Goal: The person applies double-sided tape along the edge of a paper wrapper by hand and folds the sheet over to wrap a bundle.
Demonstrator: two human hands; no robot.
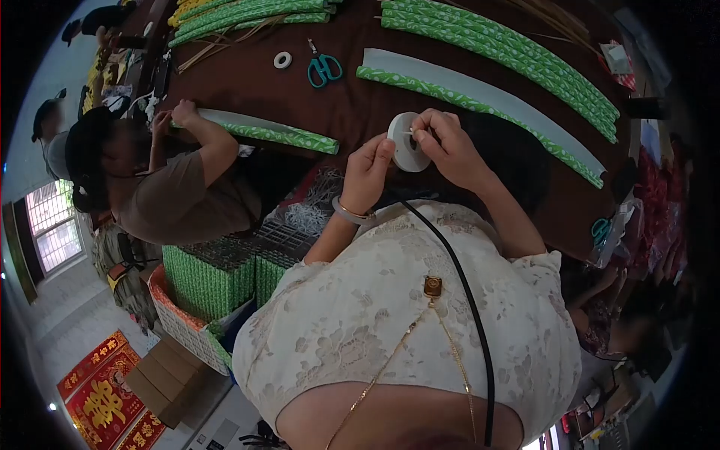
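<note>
My left hand (pixel 367 171) grips a white roll of tape (pixel 403 154) by its left edge, thumb on the near side. My right hand (pixel 451 147) is closed in a pinch at the roll's right side. A small whitish bit, apparently the tape's loose end, shows between its fingertips. Just beyond the hands, a long green-and-white patterned sheet (pixel 480 96) lies on the dark red tablecloth (pixel 352 112), its near edge green and its far part plain white.
Stacks of green patterned strips (pixel 495 56) lie at the back. Teal scissors (pixel 325 71) and another tape roll (pixel 282 60) are on the table. A co-worker (pixel 180 184) at left handles a similar green strip (pixel 281 136). A basket (pixel 184 322) of green bundles stands below.
</note>
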